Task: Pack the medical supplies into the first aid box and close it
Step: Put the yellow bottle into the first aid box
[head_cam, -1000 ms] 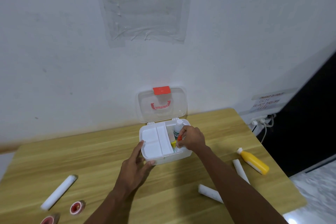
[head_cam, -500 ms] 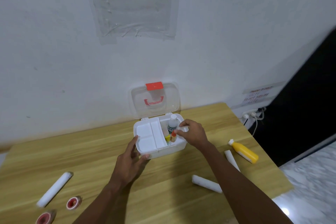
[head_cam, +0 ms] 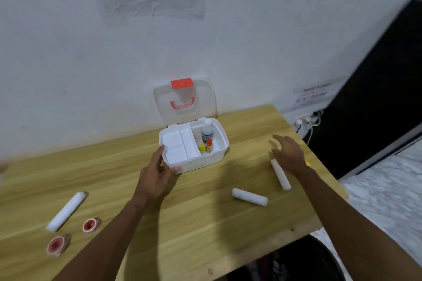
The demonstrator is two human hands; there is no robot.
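Hands first: the left hand rests against the near left corner of the first aid box, thumb on the front wall and fingers up along the left side, a loose open grip steadying it with nothing clasped inside. The right hand hovers over the right part of the tabletop, fingers spread, grip open and empty, just above the far end of a white gauze roll. A sliver of a yellow bottle shows past that hand.

The box sits near the wall with its clear lid standing upright, the red latch at the top. A white tray fills its left half. In the right compartment stand a white bottle, a small red-capped bottle and a small yellow item, close together.

Another gauze roll lies nearer the front edge, a third far left. Two tape rolls lie beside it.
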